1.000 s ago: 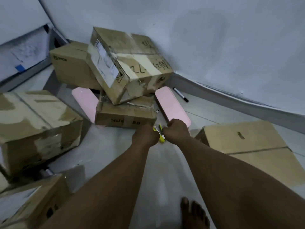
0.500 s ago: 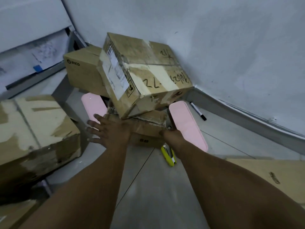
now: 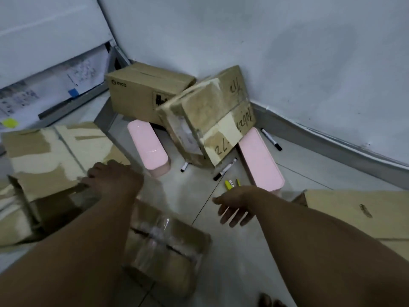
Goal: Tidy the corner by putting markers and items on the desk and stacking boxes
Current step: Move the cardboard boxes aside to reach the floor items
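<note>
Cardboard boxes crowd the corner: a brown carton printed "PICO" (image 3: 141, 94) at 12 o'clock, and against it a tilted, taped carton (image 3: 212, 120) with handwritten digits, seemingly "22". Black-and-white markers lie on the pale tiled floor (image 3: 188, 196): one (image 3: 225, 169) by the tilted carton's edge, one (image 3: 271, 139) near the skirting at 2 o'clock. A blurred tape-wrapped box (image 3: 168, 247) sits at 6 o'clock. The left hand (image 3: 115, 180) rests spread on a flattened carton (image 3: 44, 151); the right hand (image 3: 234, 207) hangs loose-fingered, holding nothing, above bare tiles.
</note>
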